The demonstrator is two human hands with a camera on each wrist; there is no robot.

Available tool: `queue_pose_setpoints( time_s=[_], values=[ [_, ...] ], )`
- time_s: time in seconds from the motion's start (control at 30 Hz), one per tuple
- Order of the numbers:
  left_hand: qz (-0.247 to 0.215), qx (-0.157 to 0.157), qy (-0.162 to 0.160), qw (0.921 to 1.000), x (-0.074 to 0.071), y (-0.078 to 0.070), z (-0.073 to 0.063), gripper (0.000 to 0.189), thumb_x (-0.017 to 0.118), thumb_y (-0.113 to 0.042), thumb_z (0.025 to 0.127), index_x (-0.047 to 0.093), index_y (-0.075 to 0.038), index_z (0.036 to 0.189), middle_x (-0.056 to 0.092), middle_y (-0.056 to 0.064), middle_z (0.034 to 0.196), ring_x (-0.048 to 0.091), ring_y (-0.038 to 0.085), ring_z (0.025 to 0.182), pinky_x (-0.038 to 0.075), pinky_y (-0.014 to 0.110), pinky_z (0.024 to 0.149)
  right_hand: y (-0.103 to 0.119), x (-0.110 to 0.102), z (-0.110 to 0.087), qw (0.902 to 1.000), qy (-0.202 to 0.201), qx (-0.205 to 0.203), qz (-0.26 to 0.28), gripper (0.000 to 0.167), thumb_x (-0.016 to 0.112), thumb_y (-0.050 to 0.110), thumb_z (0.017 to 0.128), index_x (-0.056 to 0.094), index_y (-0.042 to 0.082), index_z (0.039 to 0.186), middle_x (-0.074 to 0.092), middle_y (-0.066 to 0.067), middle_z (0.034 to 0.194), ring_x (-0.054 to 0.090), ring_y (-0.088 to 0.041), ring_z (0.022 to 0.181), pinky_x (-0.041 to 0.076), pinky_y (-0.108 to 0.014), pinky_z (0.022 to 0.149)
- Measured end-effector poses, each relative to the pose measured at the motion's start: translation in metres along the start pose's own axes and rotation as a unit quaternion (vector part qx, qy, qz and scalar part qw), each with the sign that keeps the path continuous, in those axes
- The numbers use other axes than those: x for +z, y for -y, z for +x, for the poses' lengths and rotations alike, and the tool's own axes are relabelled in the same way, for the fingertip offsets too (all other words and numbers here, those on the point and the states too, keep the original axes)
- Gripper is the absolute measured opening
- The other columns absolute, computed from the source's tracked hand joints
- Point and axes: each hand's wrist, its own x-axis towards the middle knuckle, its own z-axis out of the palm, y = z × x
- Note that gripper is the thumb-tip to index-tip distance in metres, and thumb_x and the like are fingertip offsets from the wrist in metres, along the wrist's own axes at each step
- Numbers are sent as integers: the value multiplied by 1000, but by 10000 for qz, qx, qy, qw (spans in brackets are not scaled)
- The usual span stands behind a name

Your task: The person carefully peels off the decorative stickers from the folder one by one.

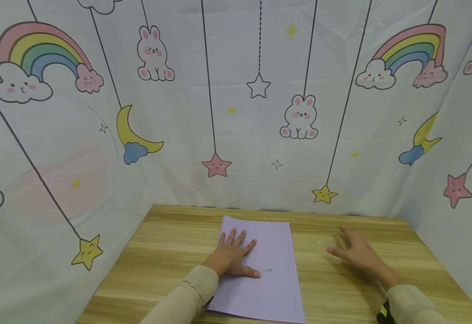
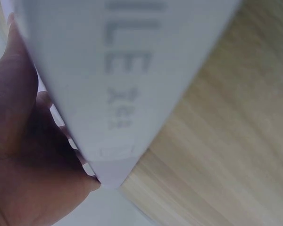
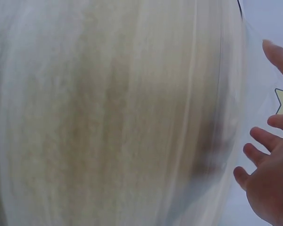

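Observation:
A lilac file folder (image 1: 274,252) lies on the wooden table, its long side running away from me. My left hand (image 1: 233,256) rests on its cover with the fingers spread and the thumb pointing right. Small greenish marks show on the cover near that thumb. In the left wrist view, the folder's pale spine (image 2: 127,56) carries grey lettering, and the left hand (image 2: 33,141) lies along its edge. To the right of the folder, my right hand (image 1: 357,252) is over the table, fingers loosely extended. A faint clear, glinting thing shows by its fingertips, too blurred to identify.
The wood-grain table (image 1: 171,243) extends on both sides of the folder. A white cloth (image 1: 179,112) printed with rainbows, rabbits, moons and stars hangs behind the table and along both sides. A small black item (image 1: 384,313) sits at the right sleeve's cuff.

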Motion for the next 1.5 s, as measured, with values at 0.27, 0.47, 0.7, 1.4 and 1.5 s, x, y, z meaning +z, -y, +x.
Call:
queue_pose_setpoints(
  time_s=[0.27, 0.47, 0.7, 1.4, 1.5],
  values=[
    [42, -20, 54, 10000, 1, -1, 2, 107, 60, -89, 83, 33, -32, 168, 21, 14, 175, 12, 42, 162, 12, 66, 126, 2, 8, -3, 9993, -30, -199, -319, 107, 79, 57, 90, 35, -12, 157, 37, -41, 157, 36, -63, 141, 28, -79, 111],
    [-26, 7, -36, 10000, 2, 1, -1, 106, 63, -88, 81, 36, -31, 167, 25, 14, 174, 15, 43, 161, 14, 66, 126, 5, 14, -3, 9993, -23, -180, -336, 108, 79, 58, 89, 35, -11, 158, 35, -41, 158, 34, -63, 143, 28, -80, 111],
    [-49, 155, -152, 9998, 9, 16, 5, 108, 56, -94, 80, 36, -33, 167, 25, 12, 174, 17, 42, 160, 15, 66, 125, 10, 18, -2, 9993, -47, -213, -318, 107, 77, 59, 90, 34, -9, 160, 34, -39, 160, 33, -61, 145, 26, -79, 112],
    [-501, 354, -306, 9976, -8, 25, -10, 112, 68, -85, 81, 38, -19, 167, 22, 17, 174, 15, 48, 160, 21, 70, 122, 55, 36, 3, 9963, -207, -785, 266, 97, 84, 53, 88, 45, -3, 156, 46, -34, 155, 42, -56, 143, 34, -73, 113],
    [-411, 364, -313, 9980, -4, 28, -10, 113, 66, -86, 81, 37, -19, 167, 22, 18, 174, 15, 48, 160, 21, 69, 123, 66, 42, 4, 9952, -139, -858, 456, 92, 85, 49, 88, 48, -2, 155, 49, -32, 154, 44, -55, 143, 35, -72, 114]
  ],
)
